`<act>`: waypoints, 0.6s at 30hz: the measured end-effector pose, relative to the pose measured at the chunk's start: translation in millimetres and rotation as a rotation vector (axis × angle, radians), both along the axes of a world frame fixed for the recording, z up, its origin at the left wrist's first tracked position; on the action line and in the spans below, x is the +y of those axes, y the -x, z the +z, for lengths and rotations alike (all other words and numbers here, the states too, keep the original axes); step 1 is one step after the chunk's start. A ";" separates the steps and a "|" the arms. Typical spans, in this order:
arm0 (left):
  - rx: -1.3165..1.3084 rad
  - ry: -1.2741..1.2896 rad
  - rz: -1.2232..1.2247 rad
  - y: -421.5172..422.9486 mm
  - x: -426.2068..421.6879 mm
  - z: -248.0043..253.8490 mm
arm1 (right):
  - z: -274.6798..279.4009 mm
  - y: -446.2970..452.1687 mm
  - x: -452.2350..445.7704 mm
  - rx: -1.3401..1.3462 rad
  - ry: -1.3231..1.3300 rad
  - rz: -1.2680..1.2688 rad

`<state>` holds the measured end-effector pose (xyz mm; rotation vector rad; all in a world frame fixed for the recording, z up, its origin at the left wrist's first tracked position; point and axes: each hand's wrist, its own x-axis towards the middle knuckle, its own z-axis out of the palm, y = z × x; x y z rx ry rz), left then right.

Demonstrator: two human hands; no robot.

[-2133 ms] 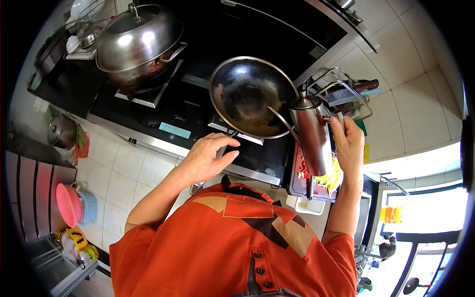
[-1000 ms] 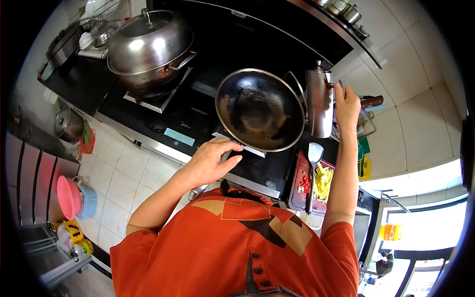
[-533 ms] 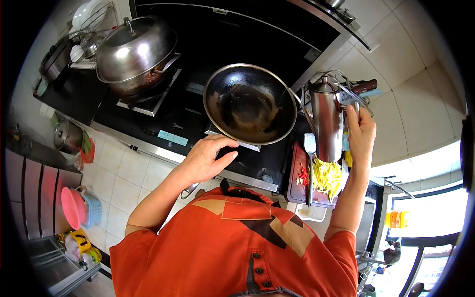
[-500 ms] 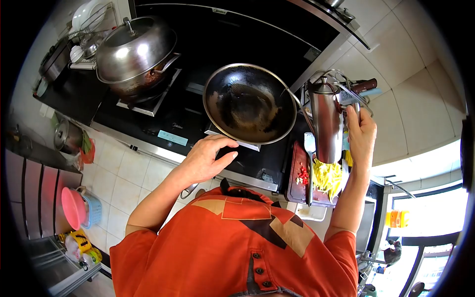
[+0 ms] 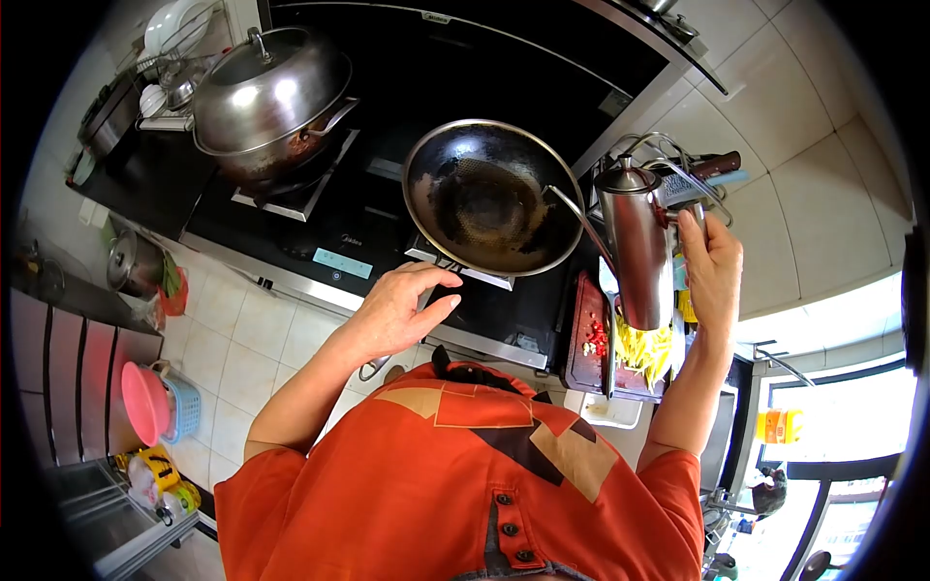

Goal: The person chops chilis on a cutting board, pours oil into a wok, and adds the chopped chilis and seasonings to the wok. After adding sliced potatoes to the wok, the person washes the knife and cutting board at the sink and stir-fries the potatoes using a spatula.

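Hanging at 9 o'clock from the right hand (image 5: 714,271), which is clamped on its handle (image 5: 697,209), the tall silver metal pot (image 5: 637,252) runs roughly 12-to-6, spout (image 5: 586,225) reaching over the round dark metal wok (image 5: 475,205) at 3; left hand (image 5: 392,305) at wok's 7, grip can't tell.

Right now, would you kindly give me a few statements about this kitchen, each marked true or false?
1. The right grip holds the tall, shiny steel pouring pot by its handle. True.
2. The wok is heaped with yellow strips. False; the thin yellow strips lie on the rectangular dark-red board.
3. Small chopped red pieces lie on that board too. True.
4. The round pink plastic basin sits on the stove. False; the basin is at lower left, by the light-blue plastic basket.
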<state>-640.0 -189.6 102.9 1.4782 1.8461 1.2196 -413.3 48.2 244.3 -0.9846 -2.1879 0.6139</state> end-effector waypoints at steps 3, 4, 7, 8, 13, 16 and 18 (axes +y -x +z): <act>0.021 -0.051 -0.005 0.9 -0.3 -5.0 | -2.3 4.0 1.4 0.001 -0.017 -0.005; 0.024 -0.077 -0.005 1.3 -0.6 -5.8 | -2.8 5.3 1.2 0.001 -0.018 -0.005; 0.029 -0.055 -0.012 2.9 -1.4 -5.6 | -4.9 8.1 2.7 0.007 -0.015 -0.007; 0.029 -0.055 -0.012 3.4 -1.6 -6.0 | -6.2 8.3 5.5 -0.043 -0.055 -0.023; 0.009 -0.075 -0.008 4.6 -4.1 -7.9 | -12.3 23.2 2.6 -0.072 -0.107 -0.016; 0.019 0.020 0.011 6.4 -8.8 -3.9 | -16.7 35.2 1.6 -0.080 -0.111 0.014; 0.030 0.023 0.023 7.4 -12.9 -5.6 | -22.2 44.9 2.3 -0.067 -0.130 0.049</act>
